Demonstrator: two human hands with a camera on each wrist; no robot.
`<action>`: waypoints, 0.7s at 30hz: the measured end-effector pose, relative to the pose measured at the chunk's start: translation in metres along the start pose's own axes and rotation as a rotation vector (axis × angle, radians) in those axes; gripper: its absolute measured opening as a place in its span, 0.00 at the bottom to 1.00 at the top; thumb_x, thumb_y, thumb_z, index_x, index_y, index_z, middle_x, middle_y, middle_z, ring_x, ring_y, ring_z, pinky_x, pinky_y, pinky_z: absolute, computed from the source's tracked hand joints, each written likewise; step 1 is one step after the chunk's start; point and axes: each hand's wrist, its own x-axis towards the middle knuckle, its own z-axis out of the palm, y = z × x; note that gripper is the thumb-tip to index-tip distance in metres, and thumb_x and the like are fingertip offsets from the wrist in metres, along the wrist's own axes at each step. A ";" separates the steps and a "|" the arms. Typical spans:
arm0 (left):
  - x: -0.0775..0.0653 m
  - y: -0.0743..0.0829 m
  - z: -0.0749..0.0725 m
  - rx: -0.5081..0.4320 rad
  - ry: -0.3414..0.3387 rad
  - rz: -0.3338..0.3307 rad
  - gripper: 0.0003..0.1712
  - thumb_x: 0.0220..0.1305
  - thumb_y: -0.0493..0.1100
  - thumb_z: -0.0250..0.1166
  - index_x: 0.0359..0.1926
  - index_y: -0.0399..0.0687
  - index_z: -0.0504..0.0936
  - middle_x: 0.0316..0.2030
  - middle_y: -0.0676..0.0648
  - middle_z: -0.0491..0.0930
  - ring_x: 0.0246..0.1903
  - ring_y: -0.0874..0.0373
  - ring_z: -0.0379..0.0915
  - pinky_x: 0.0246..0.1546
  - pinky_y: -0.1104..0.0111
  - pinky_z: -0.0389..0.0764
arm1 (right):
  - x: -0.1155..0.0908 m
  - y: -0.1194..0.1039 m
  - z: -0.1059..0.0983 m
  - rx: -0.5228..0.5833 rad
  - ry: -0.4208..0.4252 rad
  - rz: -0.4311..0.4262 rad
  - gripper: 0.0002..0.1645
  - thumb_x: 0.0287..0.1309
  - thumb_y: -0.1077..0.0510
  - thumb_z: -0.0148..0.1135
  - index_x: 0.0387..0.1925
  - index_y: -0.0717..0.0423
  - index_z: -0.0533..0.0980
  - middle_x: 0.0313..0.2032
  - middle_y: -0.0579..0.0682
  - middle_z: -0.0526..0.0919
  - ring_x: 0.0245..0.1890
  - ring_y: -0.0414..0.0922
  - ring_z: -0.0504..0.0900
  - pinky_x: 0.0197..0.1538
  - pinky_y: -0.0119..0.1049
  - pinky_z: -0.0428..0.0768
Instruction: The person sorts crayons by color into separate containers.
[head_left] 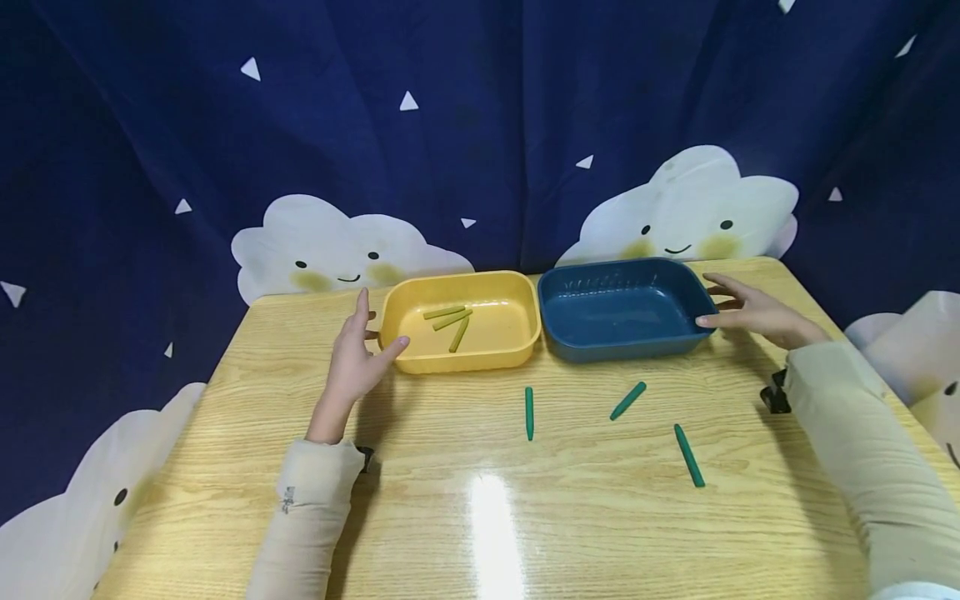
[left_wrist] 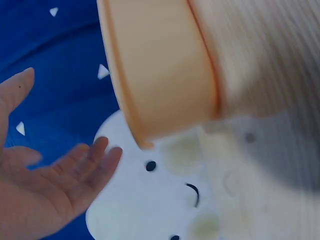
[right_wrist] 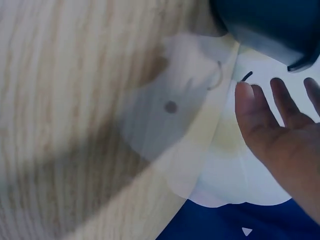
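A yellow tray holds three olive-yellow crayons. Beside it on the right stands a dark blue tray with no crayons visible inside. My left hand is spread at the yellow tray's left end; in the left wrist view that hand shows a gap between its fingers and the tray wall. At the blue tray's right end is my right hand, fingers extended. The right wrist view shows this hand below the blue tray, apparently apart from it.
Three green crayons lie apart on the wooden table in front of the trays: one upright in view, one slanted, one nearest the front. Behind the table hangs a dark blue curtain with clouds and white triangles.
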 end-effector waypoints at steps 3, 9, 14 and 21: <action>-0.001 0.010 0.005 -0.045 -0.019 0.071 0.54 0.55 0.42 0.66 0.71 0.46 0.38 0.56 0.32 0.64 0.44 0.39 0.72 0.35 0.53 0.77 | 0.001 0.002 0.002 -0.020 -0.029 -0.012 0.56 0.54 0.54 0.63 0.70 0.56 0.34 0.65 0.72 0.43 0.62 0.70 0.45 0.55 0.67 0.52; -0.003 0.032 0.018 -0.199 -0.155 0.147 0.53 0.55 0.39 0.66 0.71 0.51 0.40 0.56 0.36 0.66 0.45 0.43 0.73 0.37 0.55 0.78 | 0.000 0.002 0.005 -0.049 -0.059 -0.010 0.56 0.55 0.52 0.62 0.70 0.52 0.33 0.65 0.72 0.44 0.61 0.69 0.49 0.54 0.65 0.59; -0.004 0.057 0.024 -0.307 -0.255 0.179 0.49 0.56 0.34 0.64 0.71 0.46 0.43 0.52 0.34 0.70 0.44 0.42 0.73 0.38 0.55 0.78 | 0.000 0.000 0.006 -0.062 -0.084 0.016 0.57 0.56 0.49 0.61 0.70 0.47 0.30 0.64 0.72 0.46 0.46 0.67 0.68 0.47 0.53 0.70; -0.003 0.084 0.034 -0.374 -0.416 0.222 0.47 0.56 0.31 0.63 0.70 0.40 0.44 0.47 0.34 0.74 0.42 0.43 0.75 0.40 0.56 0.77 | 0.000 0.003 0.005 0.045 -0.134 0.039 0.57 0.57 0.51 0.60 0.69 0.44 0.27 0.48 0.67 0.58 0.16 0.52 0.61 0.31 0.44 0.70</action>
